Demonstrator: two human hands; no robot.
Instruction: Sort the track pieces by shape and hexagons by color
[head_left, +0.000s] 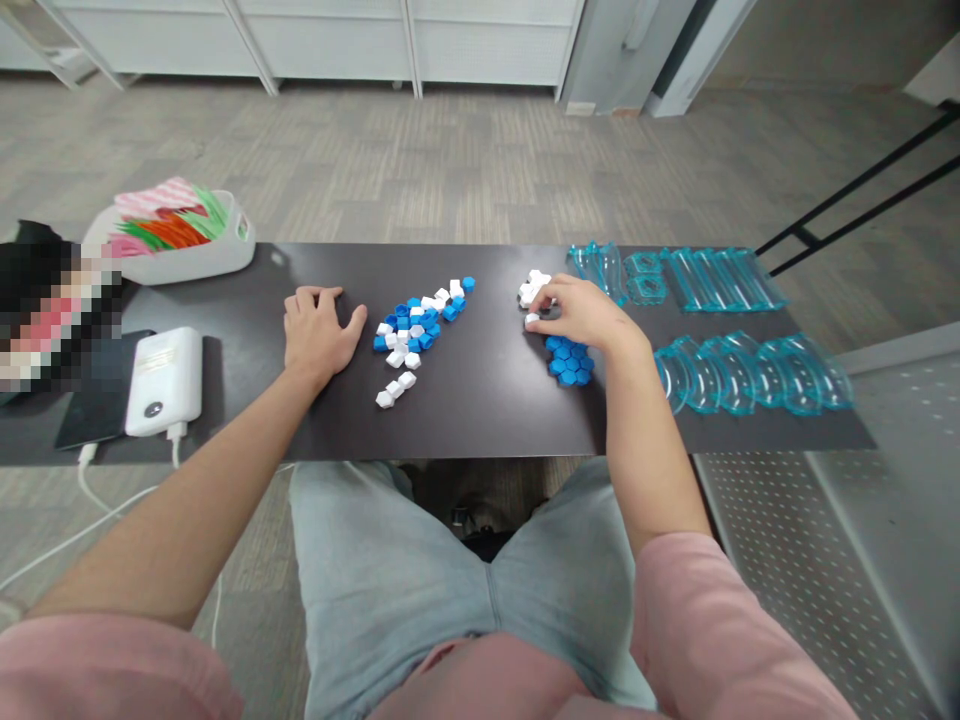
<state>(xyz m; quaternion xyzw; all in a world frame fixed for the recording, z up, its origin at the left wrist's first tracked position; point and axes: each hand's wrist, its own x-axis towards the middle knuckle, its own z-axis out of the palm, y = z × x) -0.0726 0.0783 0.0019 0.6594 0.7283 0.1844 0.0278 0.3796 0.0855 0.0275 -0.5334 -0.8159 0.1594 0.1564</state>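
Observation:
My left hand [319, 335] lies flat on the dark table with its fingers spread, holding nothing. To its right is a loose pile of blue and white hexagonal blocks [412, 325], with a short row of white blocks [395, 390] on the near side. My right hand [581, 312] pinches a small white hexagonal block [532, 320] between thumb and finger, at or just above the table. Just beyond it sits a cluster of white blocks [531, 288], partly covered by the fingers. Nearer to me, blue blocks [570, 362] fit together in a compact patch under my wrist side.
Clear teal plastic pieces lie in rows at the right: curved ones [750, 375], straight ones [724, 280] and small frames [645, 278]. At the left stand a white basket [195, 265] of colourful items, a white power bank [165, 380] with cables, and a dark tablet-like slab [97, 405].

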